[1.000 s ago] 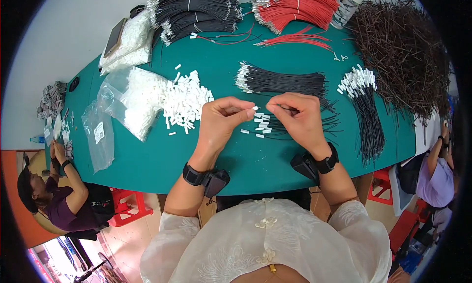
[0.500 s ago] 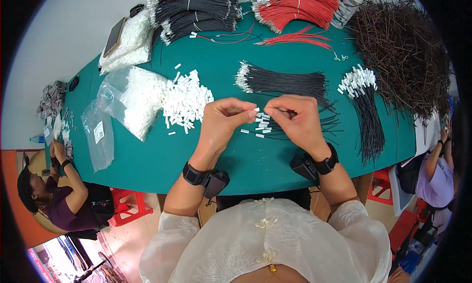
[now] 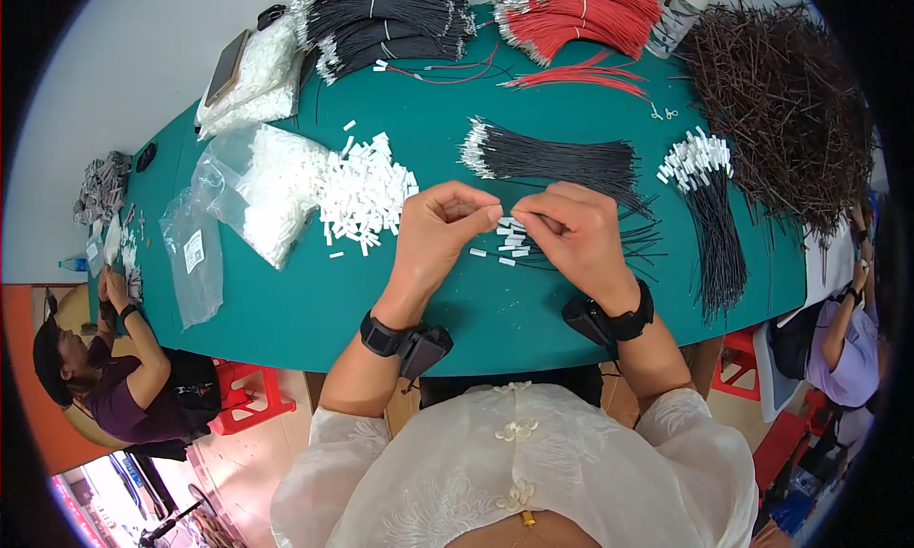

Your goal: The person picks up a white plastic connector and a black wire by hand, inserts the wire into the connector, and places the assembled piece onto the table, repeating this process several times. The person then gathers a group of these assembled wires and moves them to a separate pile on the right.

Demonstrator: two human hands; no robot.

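We see bright, even daylight across the green worktop (image 3: 286, 310), with soft, faint shadows and no glare. Focus stays sharp centrally; fisheye bending and black vignetting mark the rim.

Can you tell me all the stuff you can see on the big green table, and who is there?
green table: one, teal green, fills the middle
loose white connectors: one pile, white, left of the hands
clear bags of white connectors: a few, clear and white, left side
black wire bundle: one, black, just beyond the hands
black wires with white ends: one bunch, right side
stacked black wires: one heap, black, far edge
red wires: one heap, red, far edge
dark brown wire heap: one, far right
white cup: one, far edge
red stools: two or so, under the table
other people: two, seated at left and right
left hand: pinched grip on a small piece, black wristband
right hand: pinched grip, black wristband
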